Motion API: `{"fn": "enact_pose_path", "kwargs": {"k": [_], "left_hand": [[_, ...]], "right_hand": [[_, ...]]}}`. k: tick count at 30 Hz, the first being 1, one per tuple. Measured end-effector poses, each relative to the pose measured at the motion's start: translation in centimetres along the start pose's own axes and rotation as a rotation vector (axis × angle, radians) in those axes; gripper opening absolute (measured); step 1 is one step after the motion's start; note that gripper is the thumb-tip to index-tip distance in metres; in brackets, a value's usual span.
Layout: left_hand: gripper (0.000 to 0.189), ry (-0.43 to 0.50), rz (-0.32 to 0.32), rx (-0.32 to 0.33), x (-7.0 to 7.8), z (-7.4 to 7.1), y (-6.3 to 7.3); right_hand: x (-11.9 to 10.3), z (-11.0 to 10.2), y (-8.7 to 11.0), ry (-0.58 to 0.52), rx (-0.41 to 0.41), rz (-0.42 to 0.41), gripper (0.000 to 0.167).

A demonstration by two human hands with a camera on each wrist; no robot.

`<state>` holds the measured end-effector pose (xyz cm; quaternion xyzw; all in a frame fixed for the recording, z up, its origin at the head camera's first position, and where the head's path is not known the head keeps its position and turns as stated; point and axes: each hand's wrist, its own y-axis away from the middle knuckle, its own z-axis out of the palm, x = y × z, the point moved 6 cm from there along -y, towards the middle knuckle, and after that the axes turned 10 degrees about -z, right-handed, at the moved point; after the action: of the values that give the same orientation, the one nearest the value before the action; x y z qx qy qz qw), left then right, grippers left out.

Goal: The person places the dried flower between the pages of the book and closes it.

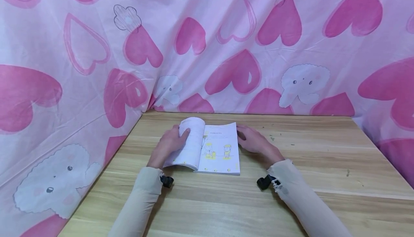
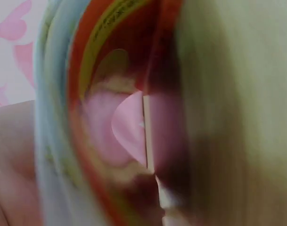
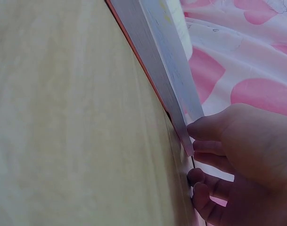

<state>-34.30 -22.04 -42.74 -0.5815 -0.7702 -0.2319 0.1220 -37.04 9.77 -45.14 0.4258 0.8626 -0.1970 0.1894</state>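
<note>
An open paperback book (image 1: 220, 150) lies on the table, its right page printed with yellow-and-grey cartoon figures. My left hand (image 1: 169, 143) grips the bowed left-hand pages, thumb over the page and fingers around the outer edge. In the left wrist view, the curled pages (image 2: 53, 122) rise beside that hand (image 2: 13, 165), with a blurred red-orange cover (image 2: 79, 70) on their inner side. At the book's upper right edge, my right hand (image 1: 255, 140) pinches the corner. The right wrist view shows that thumb (image 3: 207, 128) on the page edges (image 3: 157, 70), with the other fingers bent below it.
The wooden table (image 1: 207, 208) extends around the book on all sides. A pink heart-patterned cloth (image 1: 226, 50) hangs behind and along the left and right. Black wrist cameras (image 1: 266, 182) sit at both cuffs. Small dark flecks (image 1: 272, 138) mark the tabletop at right.
</note>
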Motion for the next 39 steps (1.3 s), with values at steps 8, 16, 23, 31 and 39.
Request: {"fn": "enact_pose_path", "kwargs": {"k": [8, 16, 23, 31, 39], "left_hand": [[0.075, 0.149, 0.128, 0.030, 1.9, -1.7, 1.2], [0.062, 0.188, 0.294, 0.089, 4.4, -3.3, 2.7], [0.052, 0.320, 0.378, 0.157, 6.3, -4.0, 4.2], [0.047, 0.560, 0.456, 0.156, 8.2, -0.8, 4.9], [0.051, 0.525, 0.461, -0.003, 9.3, 3.1, 5.5]], "right_hand": [[0.0, -0.2, 0.2, -0.019, 0.002, 0.011, 0.053], [0.4, 0.1, 0.2, -0.049, -0.004, 0.032, 0.056], [1.0, 0.0, 0.5, -0.066, 0.011, 0.049, 0.069], [1.1, 0.0, 0.4, -0.064, 0.000, 0.055, 0.058], [0.8, 0.3, 0.2, -0.088, -0.032, 0.032, 0.056]]}}
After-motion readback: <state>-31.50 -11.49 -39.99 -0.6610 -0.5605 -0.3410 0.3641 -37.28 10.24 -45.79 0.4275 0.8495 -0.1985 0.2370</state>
